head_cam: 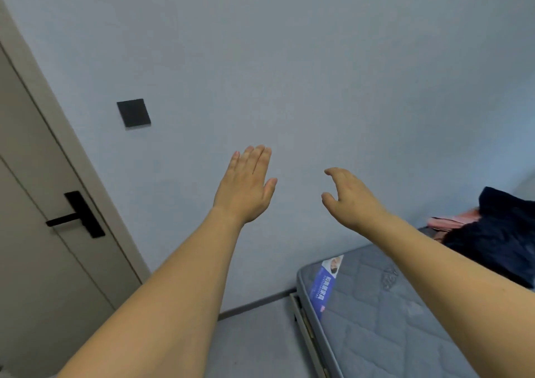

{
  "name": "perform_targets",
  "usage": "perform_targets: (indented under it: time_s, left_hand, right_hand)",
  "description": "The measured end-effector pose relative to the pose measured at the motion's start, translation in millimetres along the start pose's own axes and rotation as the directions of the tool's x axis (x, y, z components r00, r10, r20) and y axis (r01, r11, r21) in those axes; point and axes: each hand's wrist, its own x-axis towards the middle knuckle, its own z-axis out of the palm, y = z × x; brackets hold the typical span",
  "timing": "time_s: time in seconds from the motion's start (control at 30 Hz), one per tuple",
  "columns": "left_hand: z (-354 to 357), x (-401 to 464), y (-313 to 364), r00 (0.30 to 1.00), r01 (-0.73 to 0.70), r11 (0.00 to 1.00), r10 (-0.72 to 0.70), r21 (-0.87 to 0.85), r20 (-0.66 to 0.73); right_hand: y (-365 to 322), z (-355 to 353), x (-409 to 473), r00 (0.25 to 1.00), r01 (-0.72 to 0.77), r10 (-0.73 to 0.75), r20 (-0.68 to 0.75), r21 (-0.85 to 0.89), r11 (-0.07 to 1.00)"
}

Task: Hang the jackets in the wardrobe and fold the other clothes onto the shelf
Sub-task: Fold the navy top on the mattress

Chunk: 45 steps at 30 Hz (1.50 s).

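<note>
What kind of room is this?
Most likely a bedroom: a bare quilted mattress lies on a low bed frame with a pile of clothes on it, beside a closed door with a black lever handle.

You have one printed item in view: a blue and white label [325, 283] on the mattress [385, 314], at its near-left edge. Its white characters are too blurred to read.
</note>
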Motion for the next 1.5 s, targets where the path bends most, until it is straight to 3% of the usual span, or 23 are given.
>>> perform_targets:
  time_s: [0.13, 0.27, 0.37, 0.7, 0.9, 1.0, 1.17, 1.3, 1.4, 1.5]
  left_hand:
    - [69.1, 74.4, 45.5, 0.996, -0.088, 0.983, 0.091, -0.161, 0.013]
    - [125.3, 130.2, 128.4, 0.951, -0.282, 0.922, 0.304, -0.267, 0.046]
    - [162.8, 162.2, 180.5, 0.905, -0.392, 0.874, 0.422, -0.286, 0.050]
    - [301.1, 249.2, 309.2, 0.780, -0.530, 0.771, 0.606, -0.353, 0.153]
    - [453.6, 301.9, 402.5, 0.711, -0.549, 0.713, 0.673, -0.435, 0.205]
    - [544.7, 302.1, 457.3, 0.638, -0.563, 0.654, 0.733, -0.506, 0.238]
    - [674.7, 291.2, 555.3, 0.509, -0.623, 0.555, 0.823, -0.551, 0.253]
    - [764.0, 300.0, 639.5, 0.429, -0.665, 0.485, 0.870, -0.567, 0.242]
    - [815.6, 319.6, 700.9, 0.456, -0.639, 0.486, 0.863, -0.597, 0.215]
    - [865.6, 316.1, 747.1, 0.541, -0.417, 0.603, 0.766, -0.680, 0.347]
  right_hand:
    - [74.9, -7.3, 14.3, 0.987, -0.158, 0.157, -0.014, -0.037, 0.987]
    - [157.0, -25.0, 2.0, 0.937, -0.349, 0.348, -0.045, -0.030, 0.937]
    - [218.8, -36.3, -14.5, 0.878, -0.470, 0.470, -0.093, 0.019, 0.882]
    - [420.0, -16.5, -36.1, 0.634, -0.758, 0.765, -0.115, 0.106, 0.644]
    - [559.8, 54.5, -0.7, 0.505, -0.846, 0.856, -0.112, 0.131, 0.517]
    - [635.9, 103.5, 0.3, 0.455, -0.874, 0.884, -0.107, 0.137, 0.466]
    - [780.7, 151.4, -31.5, 0.487, -0.873, 0.867, -0.111, -0.039, 0.486]
    - [898.3, 170.1, -50.7, 0.463, -0.886, 0.858, -0.224, -0.099, 0.452]
    - [962.1, 207.5, -51.2, 0.449, -0.888, 0.855, -0.261, -0.025, 0.459]
    - [1018.6, 246.9, -57.0, 0.439, -0.895, 0.863, -0.251, -0.039, 0.445]
